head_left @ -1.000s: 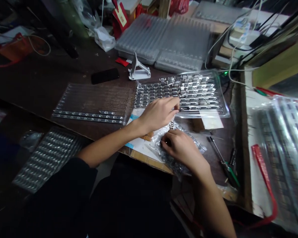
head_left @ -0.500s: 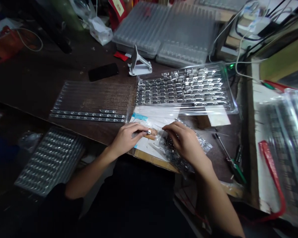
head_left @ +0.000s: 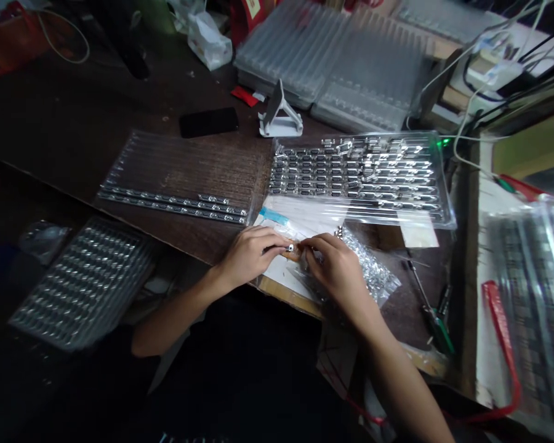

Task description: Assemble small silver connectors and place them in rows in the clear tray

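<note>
A small silver metal part sits pinched in the fingertips of the L hand, over a white paper sheet at the bench edge. The R hand curls in just beside it, fingers almost closed; can't tell if it grips anything. Right of the R hand lies a clear bag of small silver hardware, touching the R hand's side. Step in hand looks like close fingertip work on this one part; next move calls for a steady pinch, as it's tiny. Further out: a clear tray of D-sub connectors in rows, above the hands; a clear blister sheet w/ connector strips to its left; a green-handled screwdriver at right; a black phone up on the dark wood bench.
</note>
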`<act>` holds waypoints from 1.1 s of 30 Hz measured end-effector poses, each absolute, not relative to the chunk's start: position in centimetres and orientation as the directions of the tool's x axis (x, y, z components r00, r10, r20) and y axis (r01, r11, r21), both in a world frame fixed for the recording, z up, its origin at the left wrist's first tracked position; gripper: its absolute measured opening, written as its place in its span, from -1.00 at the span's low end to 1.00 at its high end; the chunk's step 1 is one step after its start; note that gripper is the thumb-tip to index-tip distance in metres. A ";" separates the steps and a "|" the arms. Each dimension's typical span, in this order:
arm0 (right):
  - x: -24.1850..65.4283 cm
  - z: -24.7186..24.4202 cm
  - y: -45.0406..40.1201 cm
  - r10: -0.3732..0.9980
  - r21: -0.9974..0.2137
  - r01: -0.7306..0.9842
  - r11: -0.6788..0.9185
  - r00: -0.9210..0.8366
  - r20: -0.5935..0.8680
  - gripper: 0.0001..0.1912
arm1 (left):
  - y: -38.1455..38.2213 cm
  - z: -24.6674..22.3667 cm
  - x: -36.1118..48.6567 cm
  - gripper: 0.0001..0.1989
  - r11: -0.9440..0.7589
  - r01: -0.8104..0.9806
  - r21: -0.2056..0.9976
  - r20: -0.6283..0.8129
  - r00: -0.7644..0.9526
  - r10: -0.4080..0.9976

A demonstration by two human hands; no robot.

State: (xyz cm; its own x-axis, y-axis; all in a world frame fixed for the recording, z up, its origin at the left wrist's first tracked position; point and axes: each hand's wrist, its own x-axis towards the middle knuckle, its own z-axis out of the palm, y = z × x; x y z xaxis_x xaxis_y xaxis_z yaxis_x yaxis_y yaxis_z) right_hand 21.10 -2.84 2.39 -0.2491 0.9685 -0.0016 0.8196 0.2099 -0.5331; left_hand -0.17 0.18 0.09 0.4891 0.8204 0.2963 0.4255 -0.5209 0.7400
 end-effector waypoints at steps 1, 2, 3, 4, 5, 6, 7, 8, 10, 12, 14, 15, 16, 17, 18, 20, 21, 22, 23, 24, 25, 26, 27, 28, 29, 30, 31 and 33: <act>21.0 2.3 -2.8 0.968 -0.525 0.824 0.215 -0.252 0.000 -0.75 | 0.2 0.2 -0.2 -0.87 -0.504 0.416 0.757 0.297 0.469 0.832; 20.9 2.3 -2.7 0.966 -0.524 0.822 0.222 -0.258 0.005 -0.75 | 0.1 0.3 -0.3 -0.87 -0.484 0.409 0.774 0.299 0.438 0.848; 20.8 2.2 -2.7 0.963 -0.532 0.813 0.236 -0.270 0.014 -0.75 | 0.1 0.4 -0.4 -0.87 -0.467 0.409 0.784 0.305 0.401 0.864; 20.7 2.1 -2.7 0.957 -0.547 0.797 0.255 -0.288 0.027 -0.75 | 0.0 0.4 -0.5 -0.87 -0.454 0.422 0.784 0.310 0.366 0.877; 20.6 2.1 -2.7 0.948 -0.565 0.775 0.283 -0.315 0.042 -0.76 | -0.2 0.5 -0.6 -0.87 -0.448 0.452 0.771 0.312 0.345 0.885; 20.5 2.0 -2.7 0.936 -0.577 0.753 0.316 -0.348 0.059 -0.76 | -0.3 0.6 -0.7 -0.87 -0.449 0.494 0.745 0.305 0.347 0.887; 20.3 2.0 -2.7 0.921 -0.576 0.738 0.352 -0.382 0.073 -0.75 | -0.5 0.6 -0.8 -0.88 -0.456 0.538 0.709 0.287 0.370 0.884; 20.2 1.9 -2.8 0.907 -0.556 0.736 0.385 -0.414 0.080 -0.74 | -0.6 0.6 -0.9 -0.88 -0.465 0.577 0.671 0.263 0.402 0.877; 19.8 2.0 -2.9 0.884 -0.478 0.762 0.436 -0.462 0.071 -0.72 | -0.8 0.6 -1.1 -0.87 -0.482 0.622 0.617 0.218 0.453 0.864; 19.5 2.1 -2.9 0.873 -0.409 0.790 0.458 -0.486 0.039 -0.68 | -0.8 0.5 -1.1 -0.86 -0.483 0.635 0.604 0.205 0.462 0.863; 19.6 2.4 -2.9 0.872 -0.415 0.790 0.451 -0.489 0.015 -0.67 | -0.8 0.5 -1.1 -0.88 -0.467 0.639 0.611 0.217 0.432 0.876; 19.8 2.5 -2.8 0.877 -0.439 0.785 0.436 -0.480 0.012 -0.68 | -0.7 0.5 -1.0 -0.89 -0.456 0.640 0.619 0.229 0.408 0.884; 20.2 2.8 -2.8 0.885 -0.465 0.781 0.416 -0.465 0.010 -0.69 | -0.7 0.5 -0.8 -0.91 -0.447 0.636 0.629 0.249 0.381 0.891; 20.7 3.0 -2.8 0.897 -0.485 0.782 0.391 -0.443 0.008 -0.72 | -0.7 0.6 -0.5 -0.93 -0.446 0.627 0.639 0.273 0.357 0.893; 21.3 3.2 -2.8 0.909 -0.491 0.792 0.363 -0.417 -0.002 -0.75 | -0.7 0.7 -0.1 -0.95 -0.453 0.611 0.649 0.301 0.341 0.891; 22.5 3.7 -2.9 0.929 -0.455 0.836 0.306 -0.367 -0.050 -0.82 | -0.7 0.8 0.8 -0.97 -0.485 0.565 0.667 0.346 0.343 0.874; 23.0 3.8 -2.9 0.934 -0.424 0.861 0.280 -0.346 -0.087 -0.85 | -0.7 0.9 1.3 -0.97 -0.501 0.541 0.676 0.355 0.357 0.864; 23.4 3.9 -2.9 0.935 -0.398 0.880 0.259 -0.332 -0.127 -0.87 | -0.7 0.8 1.7 -0.96 -0.509 0.522 0.684 0.354 0.373 0.858; 23.7 4.0 -3.0 0.931 -0.382 0.891 0.246 -0.327 -0.163 -0.88 | -0.7 0.7 2.1 -0.95 -0.511 0.511 0.691 0.345 0.387 0.855; 23.9 4.0 -3.0 0.924 -0.379 0.893 0.243 -0.332 -0.190 -0.88 | -0.7 0.6 2.4 -0.95 -0.509 0.507 0.696 0.335 0.397 0.854; 23.9 3.9 -3.1 0.916 -0.391 0.887 0.246 -0.345 -0.207 -0.86 | -0.7 0.5 2.6 -0.94 -0.506 0.506 0.699 0.328 0.402 0.855; 23.8 3.9 -3.1 0.909 -0.413 0.876 0.249 -0.359 -0.212 -0.83 | -0.7 0.3 2.8 -0.94 -0.503 0.507 0.700 0.323 0.404 0.856; 23.8 3.8 -3.2 0.905 -0.440 0.862 0.251 -0.370 -0.210 -0.81 | -0.7 0.2 2.8 -0.94 -0.502 0.509 0.700 0.320 0.404 0.857; 23.7 3.8 -3.2 0.903 -0.463 0.850 0.250 -0.377 -0.205 -0.80 | -0.6 0.1 2.8 -0.93 -0.500 0.511 0.699 0.316 0.407 0.857; 23.6 3.7 -3.3 0.904 -0.481 0.842 0.244 -0.378 -0.202 -0.79 | -0.6 0.0 2.8 -0.93 -0.496 0.515 0.699 0.307 0.411 0.859; 23.6 3.7 -3.3 0.906 -0.496 0.836 0.235 -0.373 -0.198 -0.80 | -0.6 -0.1 2.7 -0.93 -0.490 0.521 0.698 0.295 0.415 0.861; 23.6 3.7 -3.3 0.910 -0.512 0.829 0.227 -0.367 -0.191 -0.81 | -0.6 -0.1 2.7 -0.93 -0.483 0.529 0.698 0.281 0.418 0.864; 23.9 3.8 -3.4 0.923 -0.559 0.798 0.223 -0.358 -0.142 -0.83 | -0.5 -0.1 2.7 -0.92 -0.472 0.542 0.695 0.263 0.420 0.869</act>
State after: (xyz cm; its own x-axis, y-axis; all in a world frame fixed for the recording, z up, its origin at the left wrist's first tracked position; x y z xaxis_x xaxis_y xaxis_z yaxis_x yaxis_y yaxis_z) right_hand 23.88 -3.40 3.77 -0.3575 0.9231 -0.1418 0.7984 0.2233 -0.5593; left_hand 2.67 -0.53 -0.14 0.4201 0.8686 0.2629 0.5417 -0.4725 0.6953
